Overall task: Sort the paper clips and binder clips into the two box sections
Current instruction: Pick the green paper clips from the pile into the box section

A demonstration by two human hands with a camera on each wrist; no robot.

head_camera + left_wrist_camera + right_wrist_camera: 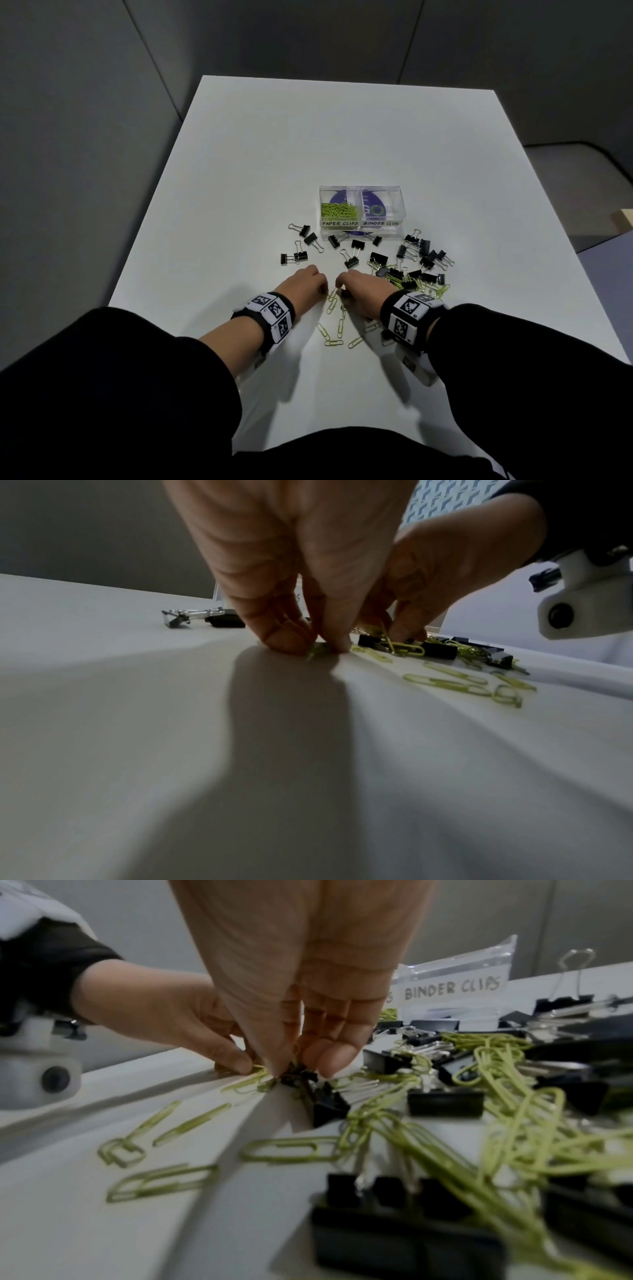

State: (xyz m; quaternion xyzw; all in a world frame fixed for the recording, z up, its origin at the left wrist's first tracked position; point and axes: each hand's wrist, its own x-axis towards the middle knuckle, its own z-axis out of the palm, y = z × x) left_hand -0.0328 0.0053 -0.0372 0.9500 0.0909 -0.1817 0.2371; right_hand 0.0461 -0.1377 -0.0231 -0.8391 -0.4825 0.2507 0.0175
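- Black sleeves (137, 377) cover both forearms at the bottom of the head view, and each wrist carries a band with black-and-white markers (274, 315).
- Both hands meet at the near middle of the white table (222, 171).
- Left hand (303, 279) has its fingertips (287, 639) curled down on the table surface, and they pinch a green paper clip (316, 650).
- Right hand (359, 286) also points its fingers down, thumb and fingertips (329, 1058) closed together on a small green clip just beside the left hand; something dark is there too, and I cannot tell if it is gripped.
- Loose green paper clips (339, 329) lie between the wrists.
- Black binder clips (352, 253) are scattered in front of the hands, with a mixed heap (414, 270) to the right.
- Behind them stands the clear box (361, 212): the section marked PAPER CLIPS (339, 223) holds green clips, and the section marked BINDER CLIPS (381, 223) holds no clips that I can see.
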